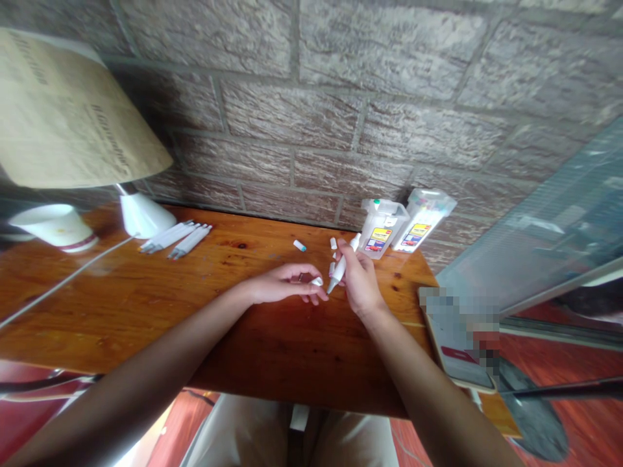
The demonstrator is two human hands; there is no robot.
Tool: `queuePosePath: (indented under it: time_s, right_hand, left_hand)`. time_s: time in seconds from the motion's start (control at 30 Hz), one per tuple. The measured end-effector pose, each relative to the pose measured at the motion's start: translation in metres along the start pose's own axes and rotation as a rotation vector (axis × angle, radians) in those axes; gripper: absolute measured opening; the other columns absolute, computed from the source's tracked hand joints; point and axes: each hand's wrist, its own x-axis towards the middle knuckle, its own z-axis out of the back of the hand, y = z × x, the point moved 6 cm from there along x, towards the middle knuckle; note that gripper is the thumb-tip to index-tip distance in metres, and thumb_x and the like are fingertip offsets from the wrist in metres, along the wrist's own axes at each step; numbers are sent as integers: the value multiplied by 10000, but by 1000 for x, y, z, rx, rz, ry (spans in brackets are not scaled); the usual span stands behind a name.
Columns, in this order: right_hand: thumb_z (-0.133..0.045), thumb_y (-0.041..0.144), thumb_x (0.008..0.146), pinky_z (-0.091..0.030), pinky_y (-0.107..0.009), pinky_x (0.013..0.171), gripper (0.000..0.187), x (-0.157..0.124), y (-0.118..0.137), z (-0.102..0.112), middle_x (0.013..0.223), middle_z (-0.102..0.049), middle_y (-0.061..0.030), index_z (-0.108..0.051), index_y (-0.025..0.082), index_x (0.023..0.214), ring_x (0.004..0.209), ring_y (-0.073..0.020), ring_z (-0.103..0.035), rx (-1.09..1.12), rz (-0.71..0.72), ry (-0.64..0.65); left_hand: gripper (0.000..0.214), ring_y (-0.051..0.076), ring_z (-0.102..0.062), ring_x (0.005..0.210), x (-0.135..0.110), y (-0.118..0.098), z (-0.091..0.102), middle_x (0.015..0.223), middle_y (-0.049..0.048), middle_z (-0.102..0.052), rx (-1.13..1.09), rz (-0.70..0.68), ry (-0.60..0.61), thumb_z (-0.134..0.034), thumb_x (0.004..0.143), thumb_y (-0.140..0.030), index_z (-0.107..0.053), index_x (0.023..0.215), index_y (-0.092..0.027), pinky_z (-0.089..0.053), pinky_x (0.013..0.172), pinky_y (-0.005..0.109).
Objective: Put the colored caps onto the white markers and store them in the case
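Observation:
My right hand [359, 280] is closed round a white marker pen [342, 264], held upright and tilted, its tip pointing down towards the wooden table [146, 305]. My left hand [287, 284] rests low over the table just left of it, fingers pinched on a small white cap [317, 281]. A loose white cap with a teal end [300, 246] lies on the table behind the hands, and a couple more small white caps [333, 244] lie beside the marker.
Several white markers [176, 239] lie at the back left near a lamp base [141, 214] with its shade and cable. Two clear marker boxes [406, 224] lean on the brick wall. A white cup [51, 226] stands far left, a phone [460, 340] at the right edge.

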Motion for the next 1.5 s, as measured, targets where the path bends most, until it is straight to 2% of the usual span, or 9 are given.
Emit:
queuePosePath:
  time_s: [0.2,0.7,0.87,1.17,1.5]
  right_hand:
    - [-740,605,747,-251,-224,403,464,-2,-1,0,466,-435,64,-516,213,638,432,-88,-359,-14,-17,3]
    - [-708,569,794,-223,-233,405,450,-3,0,-4,450,-410,68,-509,210,610,421,-81,-327,-52,3,34]
    - [-701,606,797,-238,-250,419,466,-4,-1,-5,455,-408,70,-524,214,618,419,-85,-334,-92,4,50]
    - [-646,653,831,-314,-252,467,493,-6,-3,-5,494,-474,54,-563,212,627,445,-93,-404,-263,105,79]
    - [-627,606,873,-360,-243,508,481,-11,3,-11,497,-537,35,-588,200,618,481,-104,-483,-359,185,124]
  left_hand:
    - [336,148,-732,865,0,0,-1,1055,140,-781,2,1,3,-733,890,-419,-612,1025,-136,-559,817,295]
    - [351,141,-705,885,-2,-3,-2,1058,109,-748,54,-13,28,-726,889,-441,-648,1039,-133,-548,850,302]
    - [376,141,-701,879,-1,-2,-3,1052,102,-742,63,-16,38,-735,875,-458,-654,1050,-135,-550,834,298]
    - [364,149,-696,864,1,-1,-1,997,86,-733,71,-32,22,-742,869,-451,-666,1035,-136,-550,803,292]
    - [397,163,-695,857,4,6,1,942,76,-730,29,-42,6,-765,839,-474,-658,1016,-134,-552,797,305]
